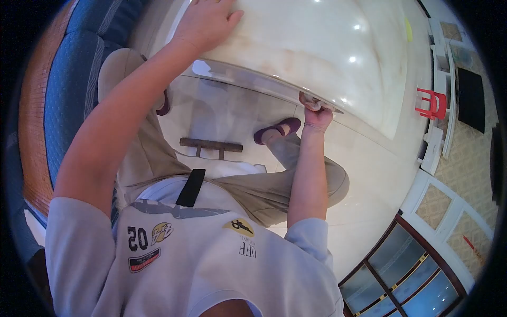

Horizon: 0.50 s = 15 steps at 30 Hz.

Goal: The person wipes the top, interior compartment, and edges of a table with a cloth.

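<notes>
My left hand [206, 24] lies palm down on the glossy, marble-patterned tabletop [306, 42], its thumb spread to the side and some fingertips cut off by the top of the view. At the table's near edge, my right hand [318, 117] is closed around a crumpled pale cloth [315, 104]. The cloth is against the edge, and the fingers hide part of it.
A small wooden stool or bar [211, 145] is on the tiled floor between my legs. To the left runs a blue sofa [74, 79]. A red plastic chair [434, 104] stands beyond the table, near white cabinets [438, 58] at the right.
</notes>
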Each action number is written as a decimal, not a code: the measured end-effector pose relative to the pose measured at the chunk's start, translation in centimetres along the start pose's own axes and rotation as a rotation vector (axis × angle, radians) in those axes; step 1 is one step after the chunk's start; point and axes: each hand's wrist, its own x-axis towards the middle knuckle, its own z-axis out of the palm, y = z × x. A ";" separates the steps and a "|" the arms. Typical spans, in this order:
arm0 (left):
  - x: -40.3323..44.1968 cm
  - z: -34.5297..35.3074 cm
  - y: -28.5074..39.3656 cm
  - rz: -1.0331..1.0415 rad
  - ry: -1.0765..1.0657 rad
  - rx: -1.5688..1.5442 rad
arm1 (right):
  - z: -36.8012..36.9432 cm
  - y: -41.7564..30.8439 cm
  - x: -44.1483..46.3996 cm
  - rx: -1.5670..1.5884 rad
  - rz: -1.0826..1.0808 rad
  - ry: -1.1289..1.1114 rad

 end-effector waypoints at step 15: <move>-0.1 -0.1 0.0 0.045 0.028 0.015 | 2.7 12.5 0.5 0.182 0.106 0.185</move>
